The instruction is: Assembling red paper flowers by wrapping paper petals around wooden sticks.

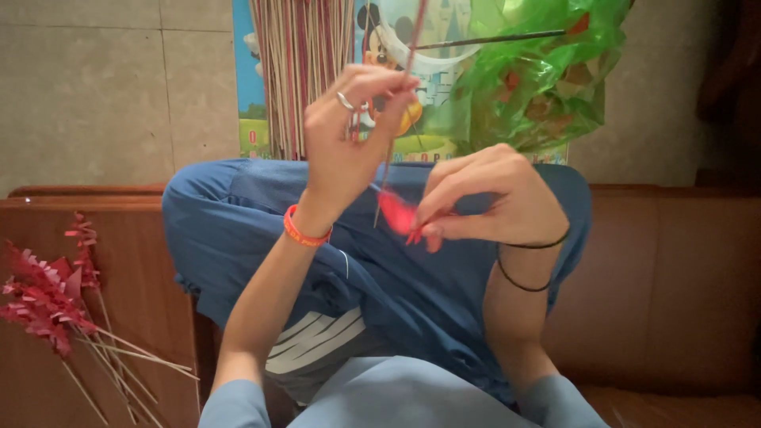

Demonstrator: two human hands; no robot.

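Observation:
My left hand (349, 135) is raised over my lap and pinches a thin wooden stick (386, 170) between thumb and fingertips; a ring is on one finger and an orange band on the wrist. My right hand (495, 198) sits just to the right and lower, fingers pinched on a strip of red fringed paper (399, 214) that touches the stick's lower part. Black bands circle the right wrist. The paper is blurred.
Finished sticks wrapped in red fringed paper (47, 297) lie on the wooden surface at the left. A bundle of plain sticks (301, 71) stands ahead, beside a green plastic bag (539, 79). Blue cloth (238, 214) covers my knees. Brown seating (674, 277) lies at the right.

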